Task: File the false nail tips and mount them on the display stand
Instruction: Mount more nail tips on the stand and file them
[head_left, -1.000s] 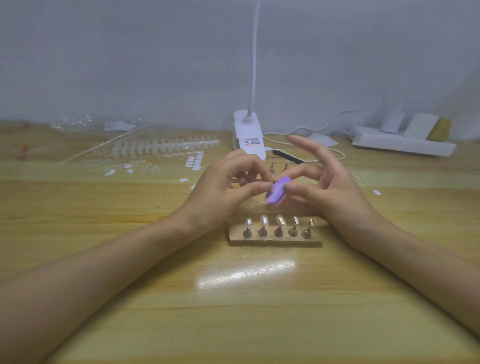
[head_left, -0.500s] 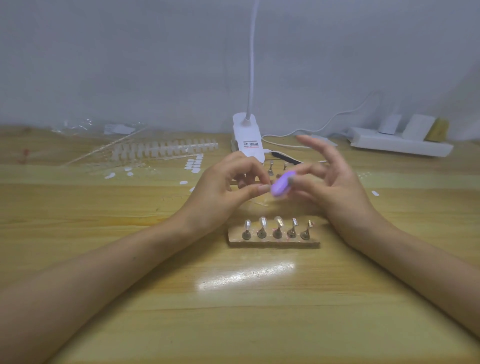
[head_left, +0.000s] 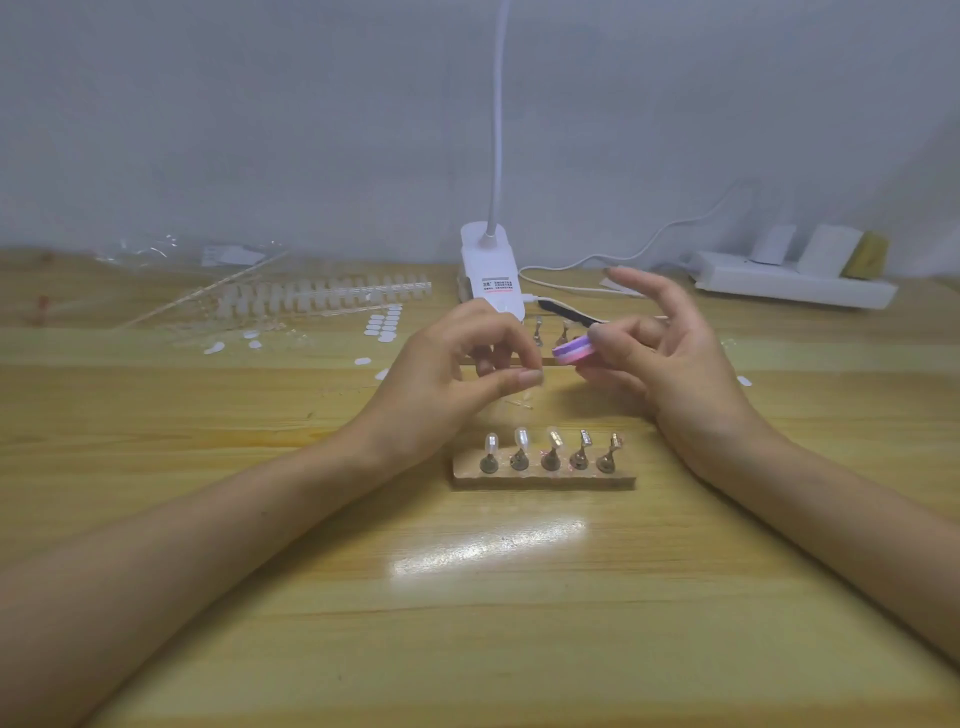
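- Behind the display stand (head_left: 543, 475), the right hand (head_left: 675, 364) pinches a purple file block (head_left: 571, 351), its other fingers splayed.
- Left hand (head_left: 452, 379), beside the block, closes thumb to forefinger; any nail tip there is too small to see.
- Advisable: light strokes, firm pinch.

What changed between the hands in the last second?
The right hand, gripping the purple file block, has drawn it up and away from the fingertips of the left hand, so a gap now shows. Nothing was taken up or let go. The left hand keeps its pinch in place; what it pinches is too small to tell. The display stand has not moved.
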